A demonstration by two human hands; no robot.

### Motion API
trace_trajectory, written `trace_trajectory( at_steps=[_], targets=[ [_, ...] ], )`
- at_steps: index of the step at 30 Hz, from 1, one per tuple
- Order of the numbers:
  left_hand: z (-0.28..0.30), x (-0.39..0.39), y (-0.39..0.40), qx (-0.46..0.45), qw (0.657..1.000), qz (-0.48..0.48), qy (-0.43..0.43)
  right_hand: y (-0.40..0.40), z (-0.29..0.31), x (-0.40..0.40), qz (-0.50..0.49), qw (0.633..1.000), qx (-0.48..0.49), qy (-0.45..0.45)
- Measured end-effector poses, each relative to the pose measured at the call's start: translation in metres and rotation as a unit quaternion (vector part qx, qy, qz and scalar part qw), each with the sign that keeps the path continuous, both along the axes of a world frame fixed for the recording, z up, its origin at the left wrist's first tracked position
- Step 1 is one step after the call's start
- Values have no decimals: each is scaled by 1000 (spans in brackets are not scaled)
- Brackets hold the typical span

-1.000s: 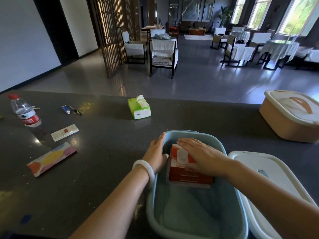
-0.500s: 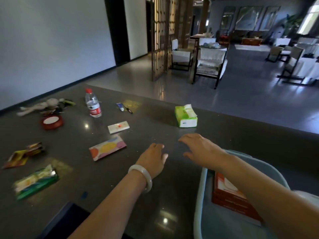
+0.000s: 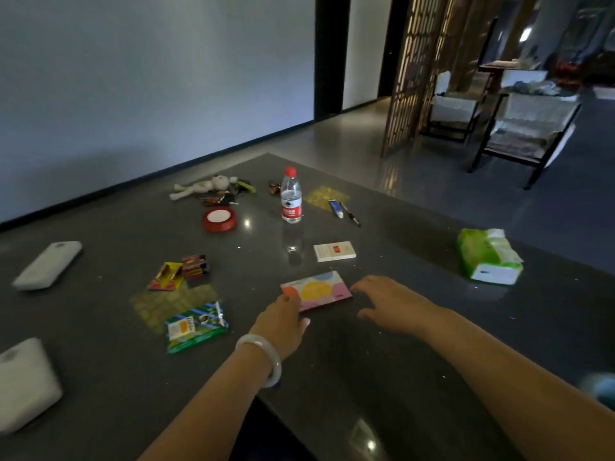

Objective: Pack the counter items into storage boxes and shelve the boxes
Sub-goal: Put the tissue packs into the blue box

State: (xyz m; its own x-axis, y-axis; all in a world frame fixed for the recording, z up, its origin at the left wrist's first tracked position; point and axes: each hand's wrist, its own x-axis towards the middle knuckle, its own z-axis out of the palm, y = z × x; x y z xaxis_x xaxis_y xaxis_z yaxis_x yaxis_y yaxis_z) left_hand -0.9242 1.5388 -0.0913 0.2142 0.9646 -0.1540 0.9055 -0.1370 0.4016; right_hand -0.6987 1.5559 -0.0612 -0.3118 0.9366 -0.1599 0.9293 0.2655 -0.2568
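The gathering step is in hand: the flat pastel box (image 3: 316, 290) lies on the dark counter (image 3: 416, 361), flanked by both hands. The left hand (image 3: 283, 322) is laid at its near left corner with fingers relaxed, touching but not gripping. The right hand (image 3: 392, 302) is spread just beside its right end, holding nothing. A two-sided pinch and lift is judged to be called for next. Only a blurred blue patch (image 3: 599, 389), possibly a storage box, is caught at the right edge.
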Motion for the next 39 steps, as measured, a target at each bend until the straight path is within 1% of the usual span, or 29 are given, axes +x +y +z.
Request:
trace_trajectory(
  at_steps=[5, 10, 15, 17, 19, 22, 24, 27, 28, 30, 32, 33, 35, 37, 39],
  targets=[
    [-10, -35, 25, -1, 1000, 14, -4, 38, -13, -35, -6, 999, -29, 25],
    [-17, -38, 53, 1, 1000, -1, -16, 76, -37, -52, -32, 997, -57, 32],
    [-29, -28, 76, -16, 999, -21, -34, 102, -67, -51, -20, 996, -78, -44],
    [-33, -22, 85, -19, 998, -25, -46, 106, -75, -48, -36, 995, -68, -69],
    [-39, -13, 95, -16, 998, -36, -49, 106, -80, -42, -55, 994, -48, -76],
    [-46, 4, 109, -18, 997, -66, -34, 101, -80, -23, -99, 993, -57, -37],
    [-49, 21, 118, -17, 995, -94, -11, 93, -81, -8, -144, 986, -78, 15],
    [-52, 52, 128, -20, 992, -127, 7, 79, -78, 17, -207, 965, -123, 106],
    [-53, 64, 129, -31, 992, -124, -16, 74, -76, 25, -216, 960, -128, 126],
    [-55, 87, 131, -70, 987, -86, -118, 65, -71, 46, -231, 955, -113, 149],
    [-56, 109, 134, -111, 971, -37, -210, 58, -64, 67, -250, 951, -90, 161],
    [-55, 121, 135, -129, 964, -28, -232, 54, -61, 79, -259, 949, -80, 163],
    [-51, 142, 138, -139, 960, -54, -236, 50, -57, 100, -275, 943, -70, 172],
    [-49, 163, 139, -128, 965, -92, -209, 48, -54, 122, -299, 933, -59, 193],
    [-49, 176, 138, -117, 969, -98, -193, 52, -50, 145, -348, 917, -11, 194]
  ],
)
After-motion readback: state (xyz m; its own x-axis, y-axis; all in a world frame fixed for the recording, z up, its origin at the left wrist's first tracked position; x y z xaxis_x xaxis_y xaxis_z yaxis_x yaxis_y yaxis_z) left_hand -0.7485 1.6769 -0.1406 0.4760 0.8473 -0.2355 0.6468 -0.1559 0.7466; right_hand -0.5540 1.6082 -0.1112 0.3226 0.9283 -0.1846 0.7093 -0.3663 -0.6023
